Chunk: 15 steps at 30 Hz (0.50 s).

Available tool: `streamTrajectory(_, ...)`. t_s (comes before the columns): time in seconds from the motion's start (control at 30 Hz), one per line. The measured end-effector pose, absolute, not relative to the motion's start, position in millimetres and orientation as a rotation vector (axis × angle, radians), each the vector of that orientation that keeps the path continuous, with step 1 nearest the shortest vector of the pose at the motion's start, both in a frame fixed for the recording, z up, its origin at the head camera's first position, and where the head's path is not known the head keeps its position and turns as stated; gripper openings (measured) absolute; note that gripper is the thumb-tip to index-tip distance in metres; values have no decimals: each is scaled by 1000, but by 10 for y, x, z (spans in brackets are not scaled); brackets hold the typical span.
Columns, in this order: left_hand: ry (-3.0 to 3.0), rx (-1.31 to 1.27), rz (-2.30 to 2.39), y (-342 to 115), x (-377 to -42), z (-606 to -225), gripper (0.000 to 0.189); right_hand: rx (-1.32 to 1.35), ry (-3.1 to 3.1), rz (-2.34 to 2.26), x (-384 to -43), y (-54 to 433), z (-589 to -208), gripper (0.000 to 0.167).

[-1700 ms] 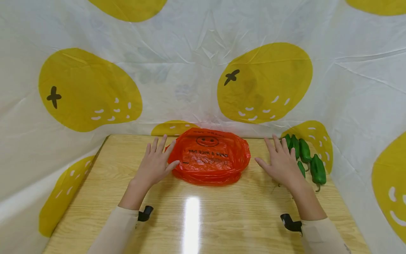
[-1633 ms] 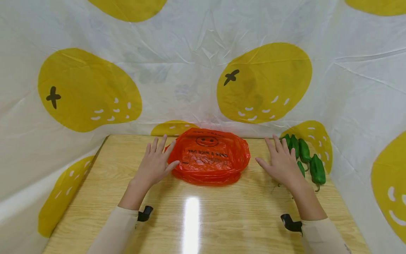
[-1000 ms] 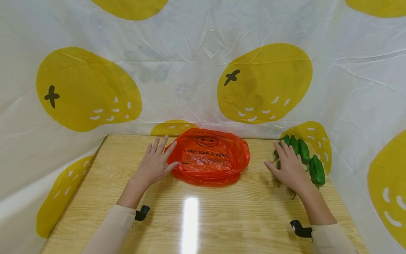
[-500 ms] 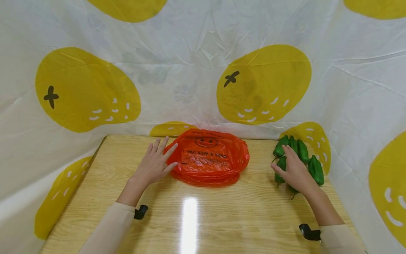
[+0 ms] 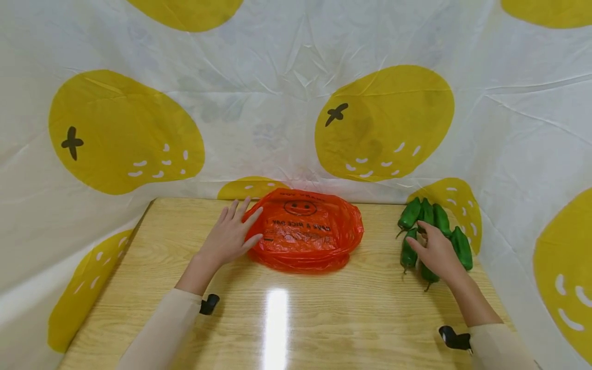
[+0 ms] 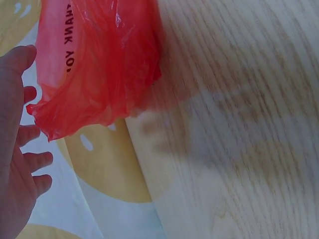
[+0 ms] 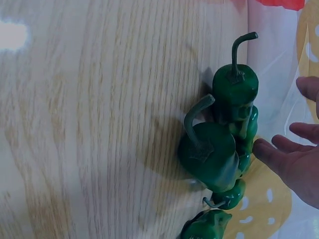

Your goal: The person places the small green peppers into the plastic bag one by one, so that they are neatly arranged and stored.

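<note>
A red plastic bag (image 5: 300, 231) with a printed smiley face stands on the table, its mouth spread wide. My left hand (image 5: 225, 237) is at the bag's left side, fingers spread; the left wrist view shows the fingertips close to the bag's rim (image 6: 45, 112), contact unclear. Several green peppers lie at the right. Above them is my right hand (image 5: 437, 252), thumb and forefinger bent toward the front-left pepper (image 5: 409, 252). In the right wrist view the fingers (image 7: 271, 155) are apart and pinch nothing. My palm partly hides another pepper (image 5: 429, 276).
The wooden table (image 5: 319, 318) reaches back to a white cloth (image 5: 259, 123) with yellow fruit prints, which also hangs at both sides. More peppers lie behind and to the right, including one pepper (image 5: 462, 247) near the right edge.
My right hand has moved right and toward me over the peppers, and its fingers have drawn in. More of the left-hand peppers now show. My left hand stays nearly still beside the bag.
</note>
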<state>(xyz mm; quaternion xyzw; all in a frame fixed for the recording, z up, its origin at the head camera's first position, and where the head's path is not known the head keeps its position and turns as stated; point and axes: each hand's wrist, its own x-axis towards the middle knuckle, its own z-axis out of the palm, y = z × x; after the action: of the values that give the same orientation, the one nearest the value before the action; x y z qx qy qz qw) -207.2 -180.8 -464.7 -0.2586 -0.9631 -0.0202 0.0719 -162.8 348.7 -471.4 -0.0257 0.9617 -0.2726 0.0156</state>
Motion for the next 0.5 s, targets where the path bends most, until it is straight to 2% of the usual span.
streamTrajectory(0.13,-2907,-776,-71,-1779,-2112,-4661,71,-21,2940,-859,-1663,3522,-4722,76)
streamTrajectory(0.5,-2937,-775,-43,-1696,-2199,-4698,72,91,2827,-845,-1670,3548,-4710,92)
